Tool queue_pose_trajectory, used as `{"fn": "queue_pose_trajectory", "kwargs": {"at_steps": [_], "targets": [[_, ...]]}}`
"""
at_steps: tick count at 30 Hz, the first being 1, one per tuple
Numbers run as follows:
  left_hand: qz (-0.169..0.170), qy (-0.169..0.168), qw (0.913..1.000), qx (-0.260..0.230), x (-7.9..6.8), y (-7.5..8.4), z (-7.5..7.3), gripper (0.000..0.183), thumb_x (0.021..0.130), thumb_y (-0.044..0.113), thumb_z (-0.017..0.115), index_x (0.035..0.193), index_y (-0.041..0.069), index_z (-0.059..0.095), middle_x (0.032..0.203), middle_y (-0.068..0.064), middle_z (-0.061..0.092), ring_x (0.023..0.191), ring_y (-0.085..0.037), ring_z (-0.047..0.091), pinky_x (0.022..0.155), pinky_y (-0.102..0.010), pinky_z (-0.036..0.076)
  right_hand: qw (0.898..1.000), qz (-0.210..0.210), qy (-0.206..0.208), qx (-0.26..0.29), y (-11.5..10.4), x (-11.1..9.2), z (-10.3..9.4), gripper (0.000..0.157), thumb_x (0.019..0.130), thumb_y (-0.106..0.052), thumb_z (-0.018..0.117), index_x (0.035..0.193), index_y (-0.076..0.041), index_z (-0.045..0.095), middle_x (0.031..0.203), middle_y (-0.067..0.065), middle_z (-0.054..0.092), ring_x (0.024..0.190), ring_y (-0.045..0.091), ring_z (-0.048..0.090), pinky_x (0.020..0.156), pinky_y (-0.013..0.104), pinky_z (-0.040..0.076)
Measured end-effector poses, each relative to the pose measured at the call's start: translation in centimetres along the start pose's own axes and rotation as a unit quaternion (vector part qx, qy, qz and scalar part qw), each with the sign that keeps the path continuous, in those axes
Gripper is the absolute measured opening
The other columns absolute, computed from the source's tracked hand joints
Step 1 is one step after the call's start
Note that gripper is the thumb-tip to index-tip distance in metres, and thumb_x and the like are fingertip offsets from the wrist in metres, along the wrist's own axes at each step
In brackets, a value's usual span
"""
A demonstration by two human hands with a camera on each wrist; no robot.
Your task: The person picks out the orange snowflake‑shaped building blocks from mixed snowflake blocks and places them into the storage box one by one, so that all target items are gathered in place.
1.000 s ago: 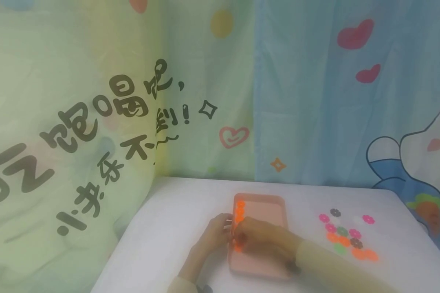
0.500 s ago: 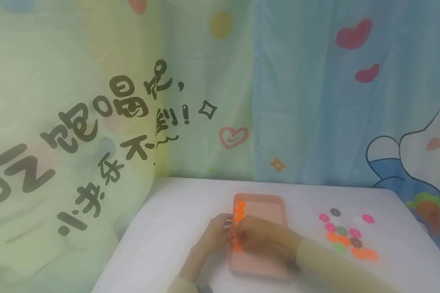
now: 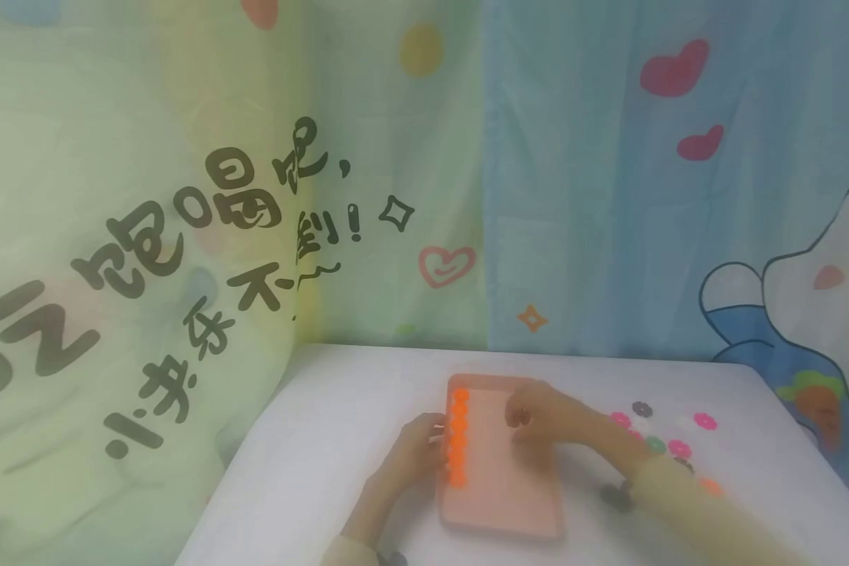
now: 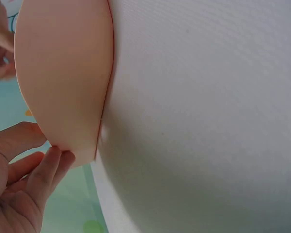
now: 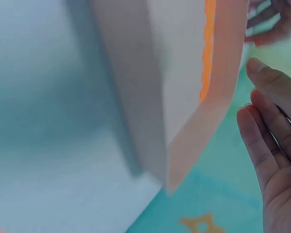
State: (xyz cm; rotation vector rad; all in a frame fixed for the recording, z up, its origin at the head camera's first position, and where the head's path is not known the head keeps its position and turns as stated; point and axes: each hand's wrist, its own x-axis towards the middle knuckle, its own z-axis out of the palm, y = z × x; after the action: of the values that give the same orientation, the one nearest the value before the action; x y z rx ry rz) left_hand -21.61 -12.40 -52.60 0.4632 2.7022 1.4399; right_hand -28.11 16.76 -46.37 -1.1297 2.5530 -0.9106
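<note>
A shallow pink rectangular tray (image 3: 502, 503) lies on the white table. Along its left inner wall runs a column of orange flower-shaped pieces (image 3: 458, 432), end to end. My left hand (image 3: 420, 448) holds the tray at its left side; in the left wrist view its thumb (image 4: 22, 138) is at the rim and its fingertips (image 4: 63, 158) are on the outer wall. Over the tray's right part is my right hand (image 3: 548, 413). In the right wrist view, that hand's thumb (image 5: 271, 80) and fingers are bent loosely, with nothing between them.
Right of the tray lie loose flower pieces: pink (image 3: 705, 421), dark grey (image 3: 642, 409), green (image 3: 655, 445) and orange (image 3: 711, 486). My right forearm (image 3: 608, 440) and sleeve hide some of them. A printed curtain (image 3: 573, 196) hangs behind the white table (image 3: 354, 393).
My right hand has lifted off the orange column and moved right, toward the tray's right side, uncovering the whole column. My left hand stays at the tray's left edge.
</note>
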Motion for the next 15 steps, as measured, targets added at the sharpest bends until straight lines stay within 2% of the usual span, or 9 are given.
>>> {"fn": "queue_pose_trajectory", "kwargs": {"at_steps": [4, 6, 7, 10, 12, 13, 14, 15], "targets": [[0.004, 0.004, 1.0, 0.0, 0.0, 0.3, 0.0, 0.044, 0.088, 0.004, 0.069, 0.129, 0.001, 0.054, 0.127, -0.012, 0.06, 0.118, -0.031, 0.057, 0.098, -0.045, 0.05, 0.994, -0.085, 0.059, -0.024, 1.3, -1.6, -1.0, 0.015, 0.078, -0.006, 0.079, 0.086, -0.011, 0.067, 0.081, -0.003, 0.065, 0.075, 0.013, 0.06, 0.066, 0.027, 0.055], [0.0, 0.004, 0.9999, -0.012, -0.1, 0.5, 0.0, 0.044, 0.086, 0.004, 0.07, 0.128, 0.002, 0.055, 0.127, -0.012, 0.06, 0.118, -0.031, 0.057, 0.097, -0.045, 0.05, 0.99, -0.098, 0.091, -0.039, 2.5, -2.9, -1.7, 0.017, 0.076, -0.007, 0.081, 0.088, -0.009, 0.068, 0.083, -0.002, 0.067, 0.075, 0.013, 0.063, 0.065, 0.027, 0.057], [-0.004, 0.003, 0.9998, -0.021, -0.1, 0.6, 0.0, 0.045, 0.086, 0.004, 0.07, 0.128, 0.003, 0.055, 0.127, -0.012, 0.06, 0.118, -0.032, 0.058, 0.097, -0.045, 0.05, 0.99, -0.086, 0.103, -0.045, 3.0, -3.6, -1.9, 0.017, 0.077, -0.01, 0.081, 0.089, -0.009, 0.069, 0.084, -0.003, 0.068, 0.077, 0.014, 0.064, 0.066, 0.027, 0.058], [-0.015, 0.0, 0.9989, -0.045, -0.3, 0.8, -0.1, 0.048, 0.084, 0.005, 0.071, 0.129, 0.005, 0.054, 0.128, -0.011, 0.059, 0.118, -0.031, 0.058, 0.097, -0.044, 0.05, 0.994, 0.041, 0.099, -0.028, 4.2, -5.9, -2.8, 0.023, 0.081, -0.024, 0.08, 0.099, -0.015, 0.069, 0.095, -0.006, 0.066, 0.087, 0.016, 0.062, 0.076, 0.031, 0.057], [-0.013, -0.002, 0.9987, -0.049, -0.3, 0.7, 0.0, 0.048, 0.085, 0.003, 0.07, 0.13, 0.004, 0.054, 0.129, -0.012, 0.059, 0.118, -0.031, 0.057, 0.098, -0.044, 0.05, 0.988, 0.125, 0.088, -0.018, 4.9, -7.3, -3.3, 0.029, 0.083, -0.033, 0.077, 0.106, -0.019, 0.068, 0.103, -0.006, 0.064, 0.095, 0.019, 0.06, 0.08, 0.035, 0.056], [-0.007, -0.001, 0.9991, -0.042, -0.3, 0.6, 0.0, 0.048, 0.085, 0.003, 0.07, 0.13, 0.003, 0.054, 0.128, -0.013, 0.059, 0.118, -0.031, 0.057, 0.098, -0.044, 0.05, 0.982, 0.17, 0.081, -0.009, 5.2, -7.9, -3.5, 0.032, 0.084, -0.038, 0.076, 0.11, -0.021, 0.067, 0.107, -0.006, 0.062, 0.098, 0.019, 0.058, 0.08, 0.037, 0.055], [-0.002, 0.0, 0.9994, -0.033, -0.2, 0.5, 0.0, 0.047, 0.085, 0.002, 0.07, 0.129, 0.002, 0.054, 0.128, -0.013, 0.059, 0.118, -0.031, 0.057, 0.098, -0.044, 0.05, 0.976, 0.202, 0.077, -0.001, 5.5, -8.5, -3.6, 0.034, 0.084, -0.039, 0.075, 0.113, -0.022, 0.066, 0.11, -0.004, 0.061, 0.1, 0.02, 0.056, 0.08, 0.038, 0.055], [0.003, 0.001, 0.9997, -0.024, -0.1, 0.3, 0.1, 0.046, 0.085, 0.003, 0.07, 0.129, 0.002, 0.054, 0.127, -0.013, 0.059, 0.118, -0.031, 0.057, 0.098, -0.043, 0.05, 0.974, 0.212, 0.076, -0.003, 6.0, -8.9, -3.6, 0.035, 0.085, -0.037, 0.075, 0.114, -0.021, 0.066, 0.112, -0.002, 0.062, 0.101, 0.022, 0.058, 0.079, 0.038, 0.056]]}}
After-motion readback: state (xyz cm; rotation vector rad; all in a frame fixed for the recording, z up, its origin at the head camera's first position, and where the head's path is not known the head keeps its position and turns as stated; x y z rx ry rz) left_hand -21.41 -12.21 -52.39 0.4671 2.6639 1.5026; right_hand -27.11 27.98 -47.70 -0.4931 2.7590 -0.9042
